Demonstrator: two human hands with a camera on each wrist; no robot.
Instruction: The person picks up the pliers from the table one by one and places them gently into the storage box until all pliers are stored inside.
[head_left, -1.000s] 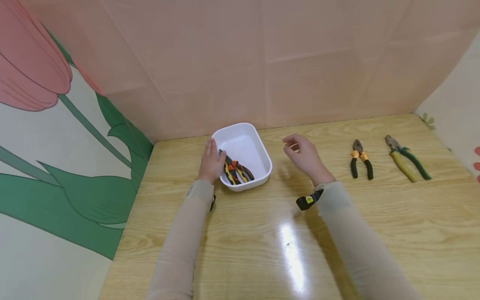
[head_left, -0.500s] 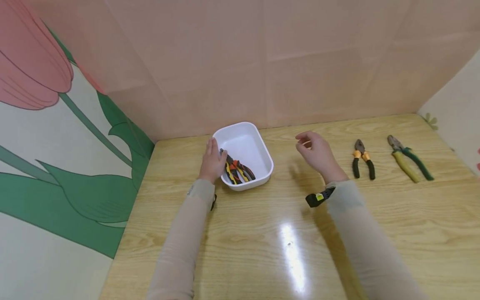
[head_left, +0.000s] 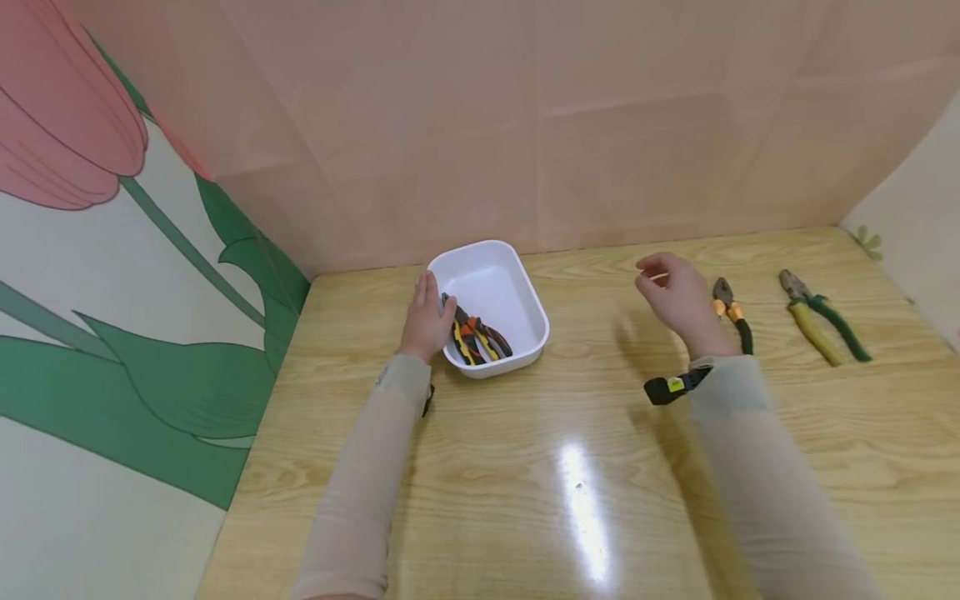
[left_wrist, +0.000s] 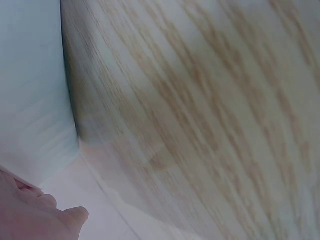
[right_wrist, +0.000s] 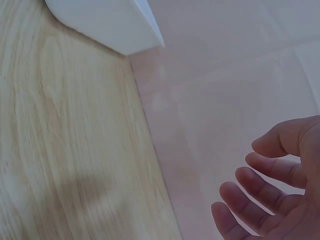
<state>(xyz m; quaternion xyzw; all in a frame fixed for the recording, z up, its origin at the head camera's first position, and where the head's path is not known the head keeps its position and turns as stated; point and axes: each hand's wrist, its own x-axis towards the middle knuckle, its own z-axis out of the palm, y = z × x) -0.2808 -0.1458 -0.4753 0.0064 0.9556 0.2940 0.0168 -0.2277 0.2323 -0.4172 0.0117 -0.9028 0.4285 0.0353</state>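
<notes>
Our left hand point(head_left: 425, 321) rests flat-fingered against the white tub's point(head_left: 525, 293) left wall, steadying it with pliers point(head_left: 477, 337) inside, while our right hand point(head_left: 678, 302), fingers loosely spread and empty, hovers beside the orange-collared pliers point(head_left: 735, 320) on the desk point(head_left: 570, 467).

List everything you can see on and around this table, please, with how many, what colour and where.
table: one, light wood grain, fills the lower part of the head view.
white tub: one, white, far left part of the table near the wall.
pliers in the tub: a small pile, black with orange and yellow handles; exact count unclear.
orange-and-black pliers: one, on the table right of centre, partly behind the right hand.
green-and-yellow pliers: one, far right of the table.
pink wall panels: behind the table.
tulip mural: pink flower, green leaves, left wall.
left hand: rests against the tub's left side.
right hand: fingers relaxed, holding nothing, beside the orange-and-black pliers.
</notes>
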